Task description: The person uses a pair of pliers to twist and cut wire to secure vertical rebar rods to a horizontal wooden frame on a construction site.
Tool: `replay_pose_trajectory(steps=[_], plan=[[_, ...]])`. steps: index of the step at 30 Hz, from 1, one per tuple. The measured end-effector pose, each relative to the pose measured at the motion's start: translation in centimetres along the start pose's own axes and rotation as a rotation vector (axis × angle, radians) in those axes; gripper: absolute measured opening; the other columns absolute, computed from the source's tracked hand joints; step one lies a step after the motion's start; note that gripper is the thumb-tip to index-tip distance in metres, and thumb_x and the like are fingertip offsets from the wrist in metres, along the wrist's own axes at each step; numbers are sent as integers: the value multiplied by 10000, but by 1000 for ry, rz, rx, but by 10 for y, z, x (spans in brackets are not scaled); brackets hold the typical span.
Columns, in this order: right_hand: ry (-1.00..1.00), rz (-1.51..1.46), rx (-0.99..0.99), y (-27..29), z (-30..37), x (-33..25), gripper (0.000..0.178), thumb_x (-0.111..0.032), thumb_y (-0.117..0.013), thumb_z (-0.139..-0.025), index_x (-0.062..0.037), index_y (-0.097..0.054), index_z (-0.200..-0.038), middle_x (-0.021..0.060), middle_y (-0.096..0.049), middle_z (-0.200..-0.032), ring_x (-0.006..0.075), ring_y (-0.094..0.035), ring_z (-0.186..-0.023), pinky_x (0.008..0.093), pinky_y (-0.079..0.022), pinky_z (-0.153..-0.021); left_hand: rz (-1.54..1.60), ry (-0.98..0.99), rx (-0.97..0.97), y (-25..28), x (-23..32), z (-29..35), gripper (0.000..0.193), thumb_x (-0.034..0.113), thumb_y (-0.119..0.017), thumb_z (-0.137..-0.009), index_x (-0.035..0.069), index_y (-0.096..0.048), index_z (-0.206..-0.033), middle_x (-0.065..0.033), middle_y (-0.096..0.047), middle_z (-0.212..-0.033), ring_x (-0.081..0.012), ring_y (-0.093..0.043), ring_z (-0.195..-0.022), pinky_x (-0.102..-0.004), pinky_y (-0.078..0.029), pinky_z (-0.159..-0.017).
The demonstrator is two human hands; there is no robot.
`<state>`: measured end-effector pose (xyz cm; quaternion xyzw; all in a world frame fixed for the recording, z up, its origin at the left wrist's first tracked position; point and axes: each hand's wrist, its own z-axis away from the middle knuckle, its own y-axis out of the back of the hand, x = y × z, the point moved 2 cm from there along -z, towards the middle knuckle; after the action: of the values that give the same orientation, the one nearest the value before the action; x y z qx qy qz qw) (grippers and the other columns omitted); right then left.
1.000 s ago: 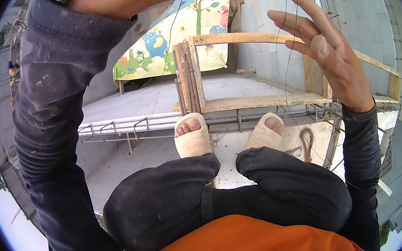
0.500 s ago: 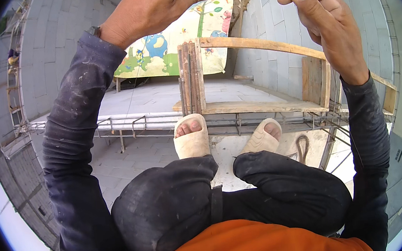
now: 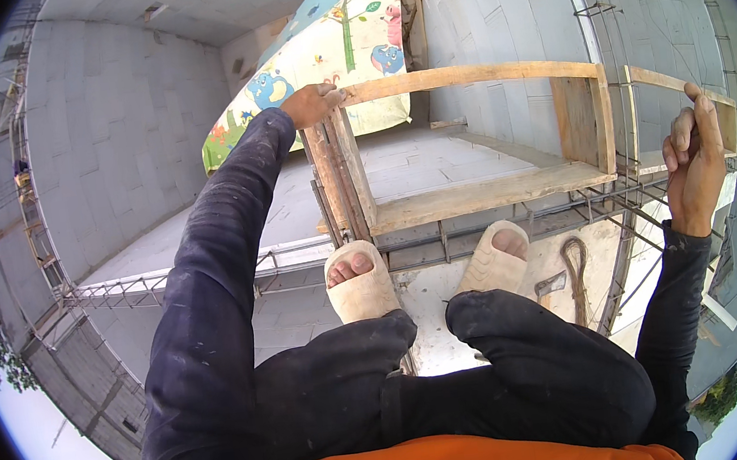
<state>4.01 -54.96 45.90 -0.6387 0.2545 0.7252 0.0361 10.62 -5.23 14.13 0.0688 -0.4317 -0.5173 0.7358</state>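
Note:
My left hand (image 3: pixel 314 105) reaches forward, fingers closed, its fingertips at the upper left corner of a wooden frame (image 3: pixel 478 75). Just below that hand stand reddish-brown upright bars (image 3: pixel 337 184) alongside the frame's left board. Whether the fingers hold a thin line there is too small to tell. My right hand (image 3: pixel 695 160) is raised at the far right, in front of a second wooden frame (image 3: pixel 667 77). Its index finger points up while other fingers curl in; what they pinch, if anything, does not show.
Steel rebar (image 3: pixel 469 242) runs crosswise just beyond my sandals (image 3: pixel 362 285). A hatchet-like tool (image 3: pixel 550 284) and a looped brown cord (image 3: pixel 576 271) lie by my right foot. Ahead, a printed cartoon sheet (image 3: pixel 367 41) hangs before grey block walls (image 3: pixel 127 112), with a lower level beneath.
Both hands were up front with a thin line stretched between them. My left hand has come down to the frame's corner; my right has moved outward to the right and lower.

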Motion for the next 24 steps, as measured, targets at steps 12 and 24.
replay_pose_trajectory(steps=[12,24], plan=[[-117,531,-296,30,38,1,350,-345,-556,-1113,-37,-693,-1208,-54,-447,-661,48,-376,-535,250,-280,-507,32,48,21,7,13,15,734,570,-679,-949,-51,-706,-1338,-314,-742,-1196,-400,-731,-1123,-427,-540,-1028],[-290,954,-1292,-44,24,156,225,-177,-592,-950,-52,-756,-1040,184,-747,-904,366,-707,-843,466,-542,-852,340,113,136,-7,-24,27,641,489,-614,-1032,-25,-651,-1415,-224,-710,-1348,-331,-647,-1291,-383,-447,-1145]])
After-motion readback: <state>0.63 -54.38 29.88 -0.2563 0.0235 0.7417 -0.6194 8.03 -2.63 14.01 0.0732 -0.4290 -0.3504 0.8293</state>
